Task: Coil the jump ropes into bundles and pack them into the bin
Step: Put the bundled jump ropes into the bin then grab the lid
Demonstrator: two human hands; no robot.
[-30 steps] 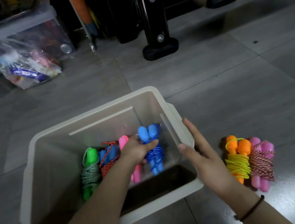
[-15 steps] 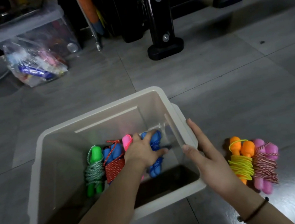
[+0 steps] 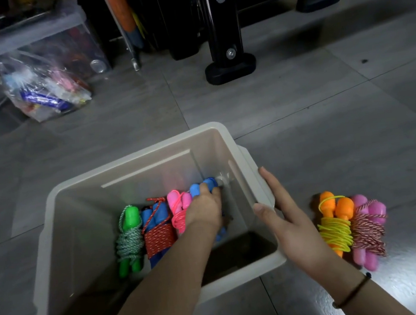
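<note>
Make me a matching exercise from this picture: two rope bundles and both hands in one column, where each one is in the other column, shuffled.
Column 1
1. green bundle
2. orange bundle
3. left hand
4. right hand

Column 2
A. rests on the right rim of the bin
B. lies on the floor, right of the bin
C. lies leftmost inside the bin
D. grips the rightmost bundle inside the bin

Pairs: 1-C, 2-B, 3-D, 4-A
</note>
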